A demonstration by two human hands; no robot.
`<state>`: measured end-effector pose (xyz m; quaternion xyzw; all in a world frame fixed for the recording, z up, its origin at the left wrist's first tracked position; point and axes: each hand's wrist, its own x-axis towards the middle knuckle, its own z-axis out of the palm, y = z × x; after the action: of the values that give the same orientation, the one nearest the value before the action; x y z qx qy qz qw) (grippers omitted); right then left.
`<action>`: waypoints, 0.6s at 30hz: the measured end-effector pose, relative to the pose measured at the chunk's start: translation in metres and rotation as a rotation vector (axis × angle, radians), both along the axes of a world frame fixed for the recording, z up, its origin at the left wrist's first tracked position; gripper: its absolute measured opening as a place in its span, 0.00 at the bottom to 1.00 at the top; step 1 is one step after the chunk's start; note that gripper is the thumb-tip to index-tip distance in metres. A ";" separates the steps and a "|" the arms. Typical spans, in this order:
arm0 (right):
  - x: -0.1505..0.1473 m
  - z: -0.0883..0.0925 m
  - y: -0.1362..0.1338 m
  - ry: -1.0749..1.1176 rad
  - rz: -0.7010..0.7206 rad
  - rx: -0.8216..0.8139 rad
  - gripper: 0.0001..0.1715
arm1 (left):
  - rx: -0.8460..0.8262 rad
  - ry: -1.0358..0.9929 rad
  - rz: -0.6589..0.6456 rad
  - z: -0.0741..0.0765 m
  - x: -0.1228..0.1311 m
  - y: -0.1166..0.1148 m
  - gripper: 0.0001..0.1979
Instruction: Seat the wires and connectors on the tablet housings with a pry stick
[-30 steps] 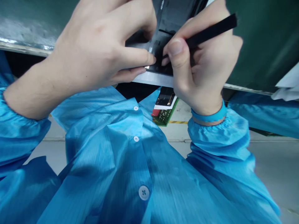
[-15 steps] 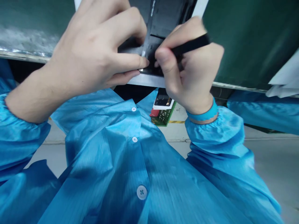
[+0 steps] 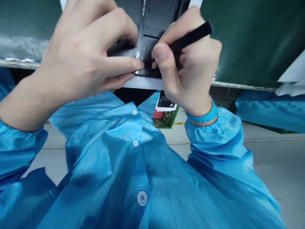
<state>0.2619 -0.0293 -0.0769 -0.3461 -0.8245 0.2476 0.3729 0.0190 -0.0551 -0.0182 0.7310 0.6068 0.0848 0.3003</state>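
A black flat device (image 3: pixel 152 25) with a metal strip lies on a silver-edged frame (image 3: pixel 143 82), its near end under both hands. My left hand (image 3: pixel 81 54) grips its near corner, with the fingertips pressed on the black surface. My right hand (image 3: pixel 188 70) is shut on a black stick-like tool (image 3: pixel 190 36), probably a stylus or spudger. Its tip is hidden behind my fingers, close to the left fingertips. A blue wrist strap (image 3: pixel 202 116) circles my right wrist.
A dark green mat (image 3: pixel 252 41) spreads on both sides of the device. Below the frame's edge, a green circuit board (image 3: pixel 166 119) carries a black-and-white part and a red piece. White sheets (image 3: pixel 292 84) lie at the right edge, above a blue sleeve (image 3: pixel 269 114).
Both hands and the device have shifted left in the view. The black tool now sits lower in my right hand, with less of it showing than a second ago.
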 end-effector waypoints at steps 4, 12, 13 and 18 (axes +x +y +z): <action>0.001 0.001 -0.001 0.021 0.012 -0.013 0.19 | -0.095 -0.061 0.055 -0.001 -0.002 -0.001 0.30; 0.003 0.002 -0.002 0.007 0.011 -0.072 0.19 | -0.026 -0.028 -0.008 0.005 0.002 -0.003 0.34; 0.003 0.003 -0.003 -0.011 0.001 -0.090 0.19 | -0.025 -0.002 -0.014 0.004 0.002 -0.002 0.35; 0.002 -0.001 0.000 0.007 0.006 -0.020 0.20 | -0.034 0.097 -0.137 -0.003 -0.001 0.007 0.35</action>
<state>0.2641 -0.0297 -0.0784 -0.3466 -0.8218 0.2581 0.3714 0.0183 -0.0485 -0.0213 0.7688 0.5706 0.0183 0.2882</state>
